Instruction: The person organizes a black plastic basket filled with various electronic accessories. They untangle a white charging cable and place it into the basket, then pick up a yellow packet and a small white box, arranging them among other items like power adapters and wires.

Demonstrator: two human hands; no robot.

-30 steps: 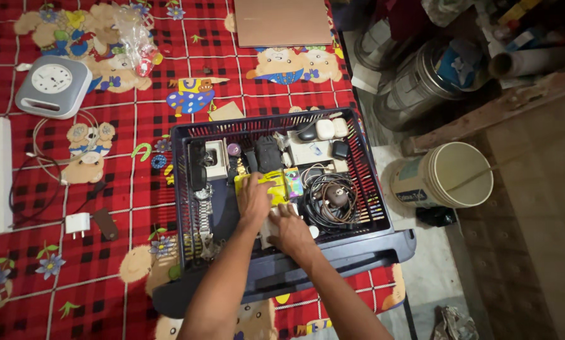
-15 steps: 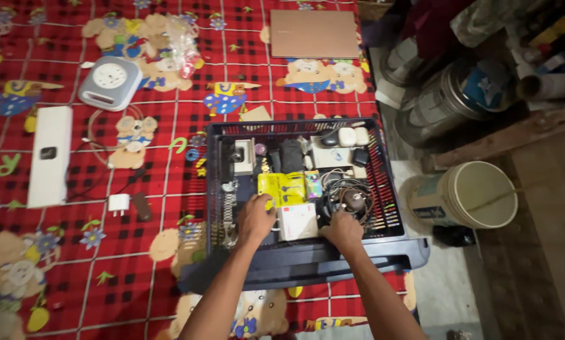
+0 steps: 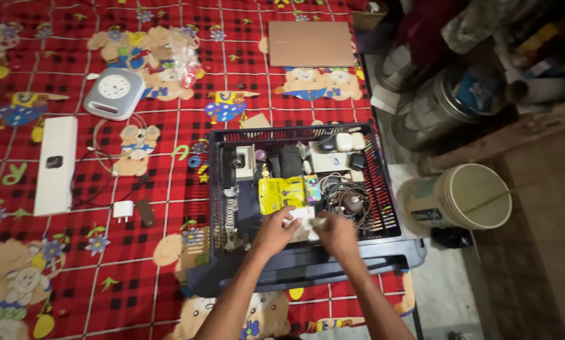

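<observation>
Item: small white rectangular cardboard box, held at the near edge of the dark blue slatted plastic crate. Left hand grips its left end, fingers curled over the top; right hand closes on its right end. Both hands clasp the box; how far it sits off the crate floor cannot be told.

Handling note (judgement): the box looks light and stiff. A grip on both short ends, kept level, should hold any loose lid or contents in place. Lifting it straight up would avoid snagging the cables just beyond the right hand.

Directly beyond the hands: flat yellow plastic packet, with a small multicoloured packet just to its right.

Beyond the right hand: coil of black cables around a dark round object.

Left of the left hand: silver metal-link wristwatch, lying lengthways along the crate's left side.

Far end of crate: black pouch, white open box, white earbud cases.

Carrier: crate rests on a bed covered with a red checked bedsheet printed with teddy bears.

Far left of the hands, on the sheet: white charger plug, long white flat box, grey rounded-square clock.

Well beyond the crate: closed rose-gold laptop.

Right of the hands, on the floor: pale plastic bucket.
</observation>
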